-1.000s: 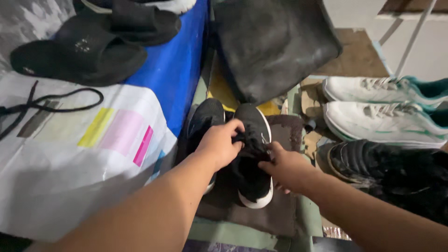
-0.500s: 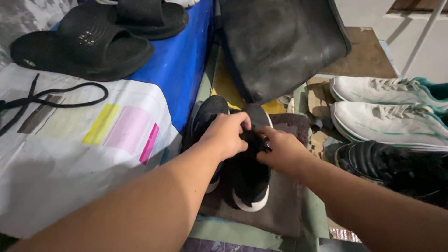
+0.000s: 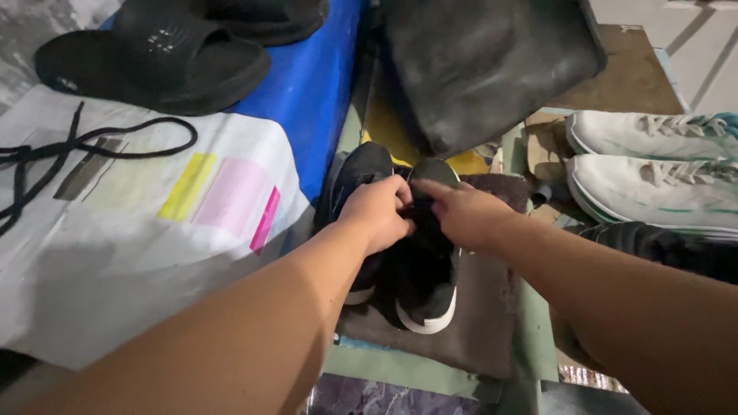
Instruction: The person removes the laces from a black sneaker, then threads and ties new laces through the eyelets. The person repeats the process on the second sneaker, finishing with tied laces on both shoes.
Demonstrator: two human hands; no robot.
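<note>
A pair of black sneakers with white soles [image 3: 425, 296] lies on a dark brown cloth [image 3: 477, 323], toes pointing away from me. Both my hands meet over the tongue of the right-hand sneaker. My left hand [image 3: 377, 211] pinches the shoe's upper from the left. My right hand [image 3: 461, 214] grips it from the right, fingers curled into the lacing area. What exactly the fingertips pinch is hidden by the hands.
A loose black shoelace [image 3: 84, 146] lies on white printed paper [image 3: 138, 253] at left. Black slide sandals [image 3: 161, 58] rest on a blue surface [image 3: 307, 84]. A dark bag [image 3: 484, 61] sits behind. White sneakers [image 3: 653, 169] and another dark shoe [image 3: 661, 246] lie at right.
Both hands stay on the black sneaker, shifting slightly toward its toe. The camera has leaned in closer.
</note>
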